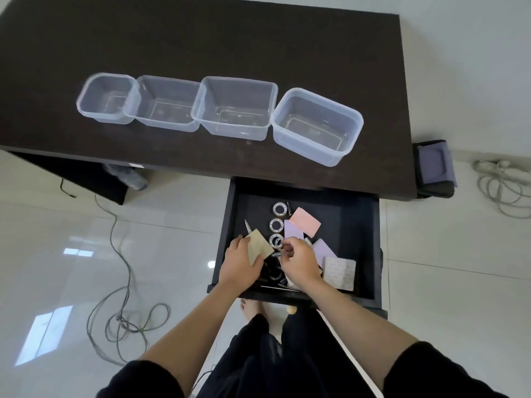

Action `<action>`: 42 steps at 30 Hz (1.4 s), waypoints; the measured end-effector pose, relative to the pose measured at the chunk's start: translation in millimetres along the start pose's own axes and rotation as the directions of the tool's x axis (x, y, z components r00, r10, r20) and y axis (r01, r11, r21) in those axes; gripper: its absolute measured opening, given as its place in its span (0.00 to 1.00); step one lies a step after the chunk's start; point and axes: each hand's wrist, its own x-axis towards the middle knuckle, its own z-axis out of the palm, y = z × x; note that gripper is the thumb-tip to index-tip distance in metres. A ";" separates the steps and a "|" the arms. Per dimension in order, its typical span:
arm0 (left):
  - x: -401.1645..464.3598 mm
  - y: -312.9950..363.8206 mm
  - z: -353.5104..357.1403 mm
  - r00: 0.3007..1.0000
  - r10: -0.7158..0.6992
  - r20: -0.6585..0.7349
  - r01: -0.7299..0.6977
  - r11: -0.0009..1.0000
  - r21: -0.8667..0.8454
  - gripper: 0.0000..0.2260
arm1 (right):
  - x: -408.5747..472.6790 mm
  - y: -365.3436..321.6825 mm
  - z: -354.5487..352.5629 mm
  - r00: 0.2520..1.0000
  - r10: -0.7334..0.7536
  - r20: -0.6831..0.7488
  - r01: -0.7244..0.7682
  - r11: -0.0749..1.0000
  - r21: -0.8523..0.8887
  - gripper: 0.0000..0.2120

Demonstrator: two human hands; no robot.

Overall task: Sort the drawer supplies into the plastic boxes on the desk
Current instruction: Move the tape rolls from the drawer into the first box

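An open black drawer (pixel 362 225) under the desk holds tape rolls (pixel 279 209), a pink note pad (pixel 305 222), purple pads (pixel 293 230), scissors (pixel 247 226) and a white patterned sheet (pixel 339 273). My left hand (pixel 240 267) holds a pale yellow pad (pixel 260 246) inside the drawer. My right hand (pixel 298 261) is beside it, fingers curled and pinching a small dark item (pixel 277 254) that I cannot identify. Several clear plastic boxes stand in a row on the dark desk (pixel 201 38): the leftmost (pixel 107 98), two in the middle (pixel 166 102) (pixel 235 107), and the rightmost (pixel 316 126). All look empty.
Grey cables (pixel 123 282) lie coiled on the white tiled floor at left. More cable (pixel 500 185) and a dark bag (pixel 434 168) sit to the right of the desk. My legs and a bare foot (pixel 253 307) are below the drawer front.
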 end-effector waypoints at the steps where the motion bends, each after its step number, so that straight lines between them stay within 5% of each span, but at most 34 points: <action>1: 6.7 1.1 -0.9 1.000 0.021 0.004 -0.021 1.000 0.002 0.27 | 5.8 -1.7 1.6 1.000 0.013 -0.010 -0.014 1.000 -0.015 0.13; 10: 90.3 22.9 1.1 0.973 0.200 0.117 -0.221 0.953 0.208 0.26 | 33.5 1.1 23.3 0.974 0.204 -0.102 -0.219 0.961 -0.168 0.14; 16: 126.3 32.7 3.3 0.944 0.248 0.217 -0.307 0.901 0.305 0.27 | 39.2 10.4 34.2 0.931 0.208 -0.301 -0.236 0.970 -0.059 0.17; 26: 125.8 31.1 10.6 0.951 0.255 0.173 -0.287 0.938 0.196 0.22 | 43.7 10.9 33.8 0.909 0.199 -0.366 -0.209 0.978 0.014 0.14; 34: 122.1 28.8 15.7 0.986 0.133 0.104 -0.144 0.984 0.105 0.12 | 51.4 18.2 29.6 0.930 0.306 -0.206 -0.325 0.943 -0.066 0.13; 42: 117.7 29.6 17.1 0.995 0.063 0.081 -0.075 0.985 0.153 0.11 | 48.2 22.1 21.0 0.948 0.270 -0.169 -0.278 0.960 -0.029 0.08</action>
